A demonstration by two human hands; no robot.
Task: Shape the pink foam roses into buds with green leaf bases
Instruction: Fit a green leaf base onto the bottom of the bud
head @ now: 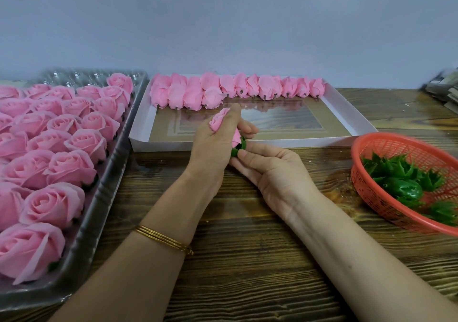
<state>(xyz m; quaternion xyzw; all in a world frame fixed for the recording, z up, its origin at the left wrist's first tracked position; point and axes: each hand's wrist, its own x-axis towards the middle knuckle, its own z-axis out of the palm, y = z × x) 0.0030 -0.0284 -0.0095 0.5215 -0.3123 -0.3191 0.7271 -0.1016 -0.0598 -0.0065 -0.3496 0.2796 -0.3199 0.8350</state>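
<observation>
Head view, the only 1 there is. The left hand [213,145] is closed round a pink foam rose [219,121]. Pink petal tips poke out at the top of the fist, and more pink shows lower down, just above a green leaf base [239,147]. The right hand [267,170] meets it from the other side. Its fingers [248,130] reach behind the rose and its thumb presses on the green, so the base is pinched narrow. Both hands hang just above the table [247,222], in front of the white box [173,145].

The step in hand looks like seating the base on the squeezed rose. To do it well, I would keep the left grip even all round so the petals fold inward and do not crease. The right hand should push the green cup straight up the rose's axis until its points lie flat against the pink. Foam will likely spring open if the squeeze slackens early, so the base should be fully on before letting go.

About 15 finished buds [238,86] lie in 2 rows along the far wall of the box, so this 1 probably goes next to them. Open roses [69,168] fill the plastic tray [99,197] on the left. Spare leaf bases [401,173] sit in the red basket [357,153] on the right. Plenty remains.
</observation>
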